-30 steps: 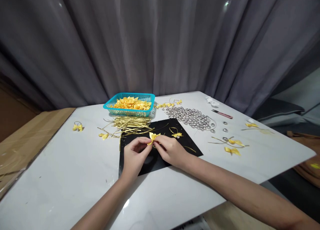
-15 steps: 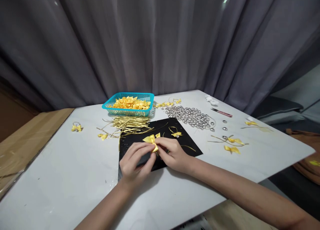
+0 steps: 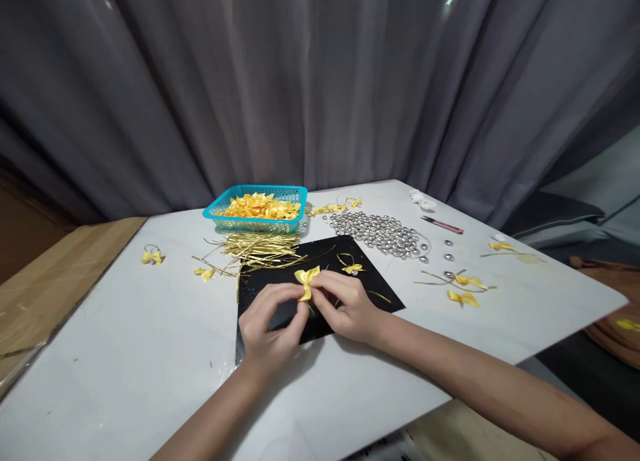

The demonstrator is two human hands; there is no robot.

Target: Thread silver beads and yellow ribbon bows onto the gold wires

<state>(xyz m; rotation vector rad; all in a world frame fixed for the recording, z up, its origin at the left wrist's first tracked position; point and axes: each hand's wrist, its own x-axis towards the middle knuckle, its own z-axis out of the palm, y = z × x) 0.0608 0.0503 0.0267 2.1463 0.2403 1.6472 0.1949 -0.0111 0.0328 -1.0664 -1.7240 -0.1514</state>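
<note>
Over the black mat, a yellow ribbon bow is pinched between both hands. The thumb and fingertips of my left hand close on its left side. From the right, my right hand grips the bow with thumb and forefinger. Its middle is partly covered by the fingertips. A bow with a gold wire loop and a silver bead lies on the mat just beyond my right hand. Gold wire pieces stick out on the mat beside that hand.
A blue basket of yellow bows stands at the back, with a heap of gold wires before it. Silver beads spread to its right. Pink-handled cutters, loose bows and wires lie farther right. A cardboard box adjoins the left.
The bow has turned between the fingers, from tilted to more upright, and its loops now sit closer to the right fingertips. Both hands stay in nearly the same place.
</note>
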